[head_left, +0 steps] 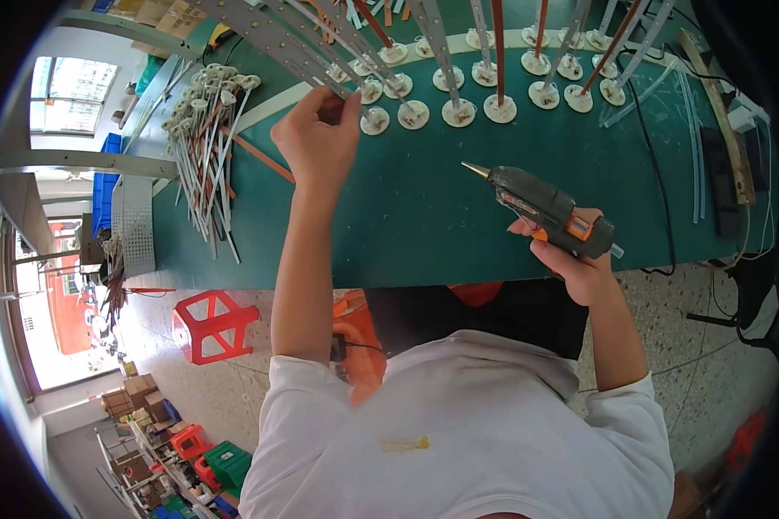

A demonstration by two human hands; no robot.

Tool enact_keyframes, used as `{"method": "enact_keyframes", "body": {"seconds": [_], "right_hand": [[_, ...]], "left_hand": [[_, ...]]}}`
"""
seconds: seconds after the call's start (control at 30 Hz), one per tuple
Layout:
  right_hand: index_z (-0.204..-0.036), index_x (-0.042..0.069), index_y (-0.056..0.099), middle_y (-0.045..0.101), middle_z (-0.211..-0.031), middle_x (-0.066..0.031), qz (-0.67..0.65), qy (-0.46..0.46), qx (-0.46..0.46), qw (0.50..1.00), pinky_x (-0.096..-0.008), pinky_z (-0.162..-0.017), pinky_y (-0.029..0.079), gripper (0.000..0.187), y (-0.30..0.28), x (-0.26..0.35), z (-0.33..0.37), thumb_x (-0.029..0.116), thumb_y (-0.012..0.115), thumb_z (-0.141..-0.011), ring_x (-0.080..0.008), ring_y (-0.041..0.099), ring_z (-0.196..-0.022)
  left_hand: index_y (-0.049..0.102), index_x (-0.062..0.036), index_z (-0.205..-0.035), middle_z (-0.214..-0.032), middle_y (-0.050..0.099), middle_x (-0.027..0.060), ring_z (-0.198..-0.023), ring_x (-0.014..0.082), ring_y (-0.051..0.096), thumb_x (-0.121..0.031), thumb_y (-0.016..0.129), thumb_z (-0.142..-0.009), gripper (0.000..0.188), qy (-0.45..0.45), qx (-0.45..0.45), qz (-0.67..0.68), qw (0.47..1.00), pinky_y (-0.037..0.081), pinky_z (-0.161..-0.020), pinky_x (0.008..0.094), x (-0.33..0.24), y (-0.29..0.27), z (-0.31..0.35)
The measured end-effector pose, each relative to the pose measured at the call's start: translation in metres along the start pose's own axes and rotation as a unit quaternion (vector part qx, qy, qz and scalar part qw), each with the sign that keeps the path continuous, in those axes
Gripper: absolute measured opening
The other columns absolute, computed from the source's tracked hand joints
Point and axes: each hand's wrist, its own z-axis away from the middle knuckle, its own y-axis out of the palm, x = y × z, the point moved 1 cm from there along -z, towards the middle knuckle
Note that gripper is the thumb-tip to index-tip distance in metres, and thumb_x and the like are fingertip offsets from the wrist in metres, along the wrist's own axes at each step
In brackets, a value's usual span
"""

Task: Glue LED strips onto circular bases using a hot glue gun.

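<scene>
Two bare hands are at work over a green table point(424, 233). The right hand point(571, 255) is clenched round the grip of a dark glue gun point(545, 210) with an orange trigger — its brass nozzle points left, held just above the tabletop. The left hand point(318, 138) reaches further out and pinches a grey metal strip point(316, 54) between thumb and fingers, near where the strip meets its white round base point(375, 121). More strips on round white bases point(485, 95) stand in rows beyond, leaning away. To the left lies a loose pile of strips point(206, 147). A black cable point(658, 190) runs across the table's right side — a red plastic stool point(212, 322) stands on the floor below.
</scene>
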Motion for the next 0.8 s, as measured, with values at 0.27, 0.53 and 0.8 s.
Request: {"method": "enact_keyframes", "body": {"seconds": [0.27, 0.53, 0.8], "right_hand": [[-0.107, -0.004, 0.070, 0.072, -0.103, -0.0174, 0.025, 0.050, 0.001, 0.998, -0.0391, -0.089, 0.054, 0.024, 0.000, 0.003, 0.000, 0.000, 0.063, -0.084, -0.0259, 0.069, -0.097], [-0.108, -0.003, 0.069, 0.071, -0.099, -0.0149, -0.013, -0.014, -0.007, 1.000, -0.0416, -0.090, 0.054, 0.028, 0.003, -0.001, -0.002, 0.000, 0.066, -0.081, -0.0262, 0.068, -0.098], [-0.108, -0.002, 0.069, 0.069, -0.099, -0.0119, 0.048, -0.006, 0.110, 0.993, -0.0468, -0.094, 0.055, 0.031, -0.003, 0.002, -0.005, 0.004, 0.072, -0.079, -0.0265, 0.069, -0.099]], "left_hand": [[0.074, -0.0003, -0.089, -0.074, 0.074, 0.0090, -0.065, 0.0164, 0.072, -0.015, 0.082, -0.080, 0.019, 0.027, -0.001, 0.008, 1.000, 0.055, -0.064, 0.0270, 0.000, -0.019, -0.001], [0.076, -0.0046, -0.096, -0.070, 0.070, 0.0064, -0.061, 0.0144, 0.069, -0.011, 0.077, -0.084, 0.014, -0.017, 0.035, -0.053, 0.998, 0.052, -0.059, 0.0284, 0.042, -0.077, 0.009], [0.074, -0.0041, -0.083, -0.055, 0.051, 0.0049, -0.049, 0.0200, 0.050, -0.014, 0.076, -0.084, 0.011, 0.142, 0.387, -0.008, 0.911, 0.041, -0.050, 0.0321, 0.005, -0.066, 0.053]]}}
